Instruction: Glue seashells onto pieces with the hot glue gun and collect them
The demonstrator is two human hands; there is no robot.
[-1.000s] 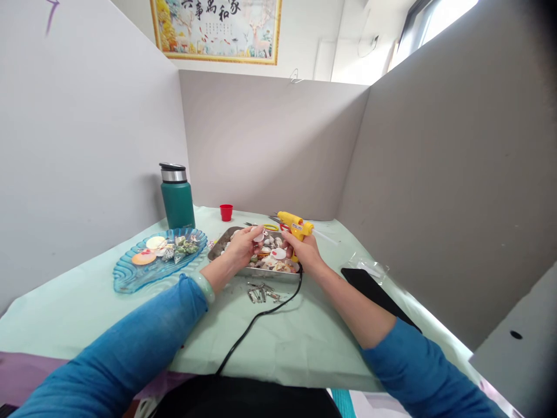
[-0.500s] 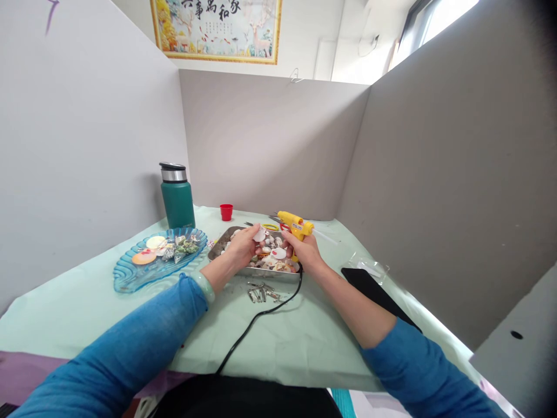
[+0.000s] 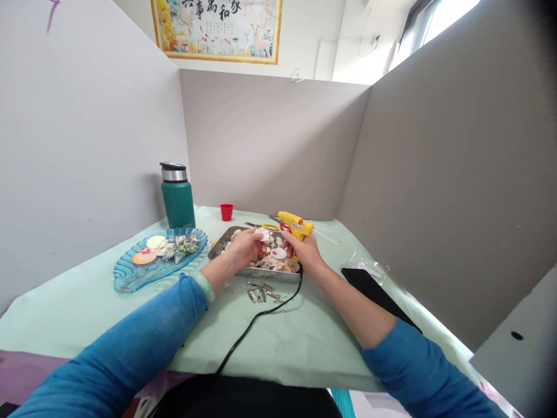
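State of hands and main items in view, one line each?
Left hand, pinching white piece
Right hand, gripping glue gun
Glue gun, stick inserted; on/off unclear
Metal tray, filled with shells
Blue dish, holding shells
Green bottle, upright, lid on
Red cup, upright
Metal pieces, loose pile
Black cord, slack

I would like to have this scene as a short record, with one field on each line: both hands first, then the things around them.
Left hand: holds a white shell at the fingertips
Right hand: holds a yellow glue gun
Cord: black, runs from the gun to the near table edge
Tray: metal, holds many shells
Plate: blue, left of the tray, also bears shells
Clips: metal, on the near side of the tray
Bottle: green, upright, behind the plate
Cup: red, beyond the tray
Glue on shell: cannot tell
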